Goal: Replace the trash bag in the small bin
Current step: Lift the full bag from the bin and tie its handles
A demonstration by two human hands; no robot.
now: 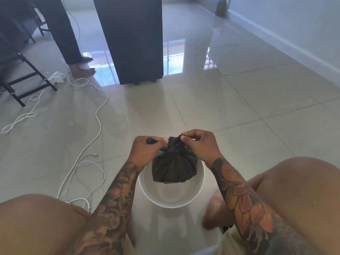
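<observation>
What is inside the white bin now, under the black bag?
The bin shows bare white wall and floor, no liner. The bag, held above by both hands, hides its far part.

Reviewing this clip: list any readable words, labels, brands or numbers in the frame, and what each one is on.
None can be read.
Black bag: held by both hands, no print visible.
White bin: plain, no label visible.
White power strip: any marking is too small and blurred to read.
Dark cabinet: no sign or label visible.
</observation>
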